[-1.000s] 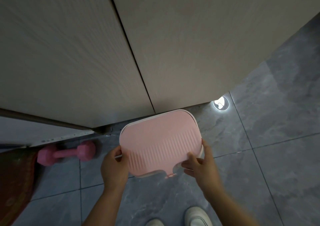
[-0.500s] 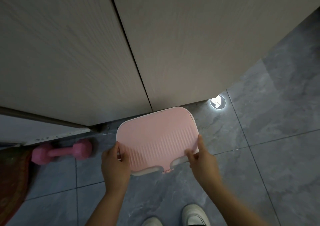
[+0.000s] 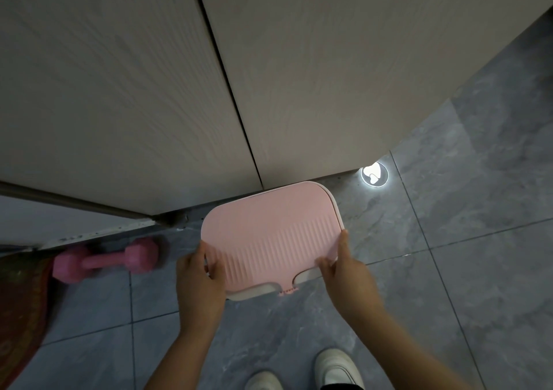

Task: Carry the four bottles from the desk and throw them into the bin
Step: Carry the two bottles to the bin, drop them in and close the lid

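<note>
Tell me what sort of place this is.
Probably a room in a home: grey tiled floor, wood-grain cabinet doors, a pink dumbbell on the floor, and a pink-lidded bin.

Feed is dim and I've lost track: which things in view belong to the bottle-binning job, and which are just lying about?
Job:
- bin, white body under the lid
- pink lid, closed
- left hand and right hand, each gripping a lid edge
No bottles in view.

Lying about:
- pink dumbbell
- floor light
- rug
</note>
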A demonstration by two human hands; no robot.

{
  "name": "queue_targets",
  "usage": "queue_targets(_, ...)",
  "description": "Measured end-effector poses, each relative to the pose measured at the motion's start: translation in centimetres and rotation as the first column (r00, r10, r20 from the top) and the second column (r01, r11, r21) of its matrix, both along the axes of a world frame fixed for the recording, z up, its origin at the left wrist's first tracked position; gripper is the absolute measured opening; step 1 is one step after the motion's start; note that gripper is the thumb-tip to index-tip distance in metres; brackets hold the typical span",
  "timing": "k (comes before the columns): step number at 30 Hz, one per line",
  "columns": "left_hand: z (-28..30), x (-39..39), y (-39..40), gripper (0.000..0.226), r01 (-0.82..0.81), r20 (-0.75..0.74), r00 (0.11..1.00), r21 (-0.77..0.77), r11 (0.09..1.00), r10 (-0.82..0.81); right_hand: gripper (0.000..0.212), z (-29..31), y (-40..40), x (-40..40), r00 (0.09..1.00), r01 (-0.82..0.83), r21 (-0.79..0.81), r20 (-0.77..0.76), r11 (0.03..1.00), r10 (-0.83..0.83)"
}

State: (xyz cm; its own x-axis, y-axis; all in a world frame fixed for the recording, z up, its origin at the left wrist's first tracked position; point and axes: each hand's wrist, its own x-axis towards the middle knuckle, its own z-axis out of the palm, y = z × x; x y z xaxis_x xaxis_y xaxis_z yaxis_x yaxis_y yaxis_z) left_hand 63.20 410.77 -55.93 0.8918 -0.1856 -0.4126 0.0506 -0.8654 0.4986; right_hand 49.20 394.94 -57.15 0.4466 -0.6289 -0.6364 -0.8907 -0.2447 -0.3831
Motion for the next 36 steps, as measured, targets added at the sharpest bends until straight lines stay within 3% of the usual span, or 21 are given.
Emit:
queue_targets(11, 0.2, 0.5, 0.2, 0.057, 0.162, -0.063, 0.986, 0.091, 0.983, -0.156, 0.071, 0.3, -0.7, 0.2, 0.997, -0.072, -0.073, -0.011, 0.995, 0.072)
queue_targets(15, 0.1, 0.3, 0.5, 0.061, 0.202, -0.085, 0.977, 0.106, 0.974, -0.194, 0.068, 0.2, -0.8, -0.1, 0.996, -0.023, -0.034, 0.085, 0.999, 0.026)
queue_targets(23, -0.1, 0.7, 1.1, 0.050, 0.132, -0.109, 0.985, 0.001, 0.991, -0.132, 0.071, 0.3, -1.1, -0.7, 0.963, 0.139, 0.037, 0.227, 0.990, -0.144)
queue_targets(29, -0.2, 1.0, 0.8, 0.039, 0.125, -0.096, 0.988, 0.033, 0.992, -0.121, 0.062, 0.5, -1.8, -0.4, 0.956, 0.172, -0.010, 0.245, 0.985, -0.164)
queue_targets(36, 0.1, 0.5, 0.1, 0.055, 0.201, -0.090, 0.978, 0.137, 0.970, -0.190, 0.056, 0.6, -1.6, -0.4, 0.960, 0.130, -0.061, 0.256, 0.990, -0.110)
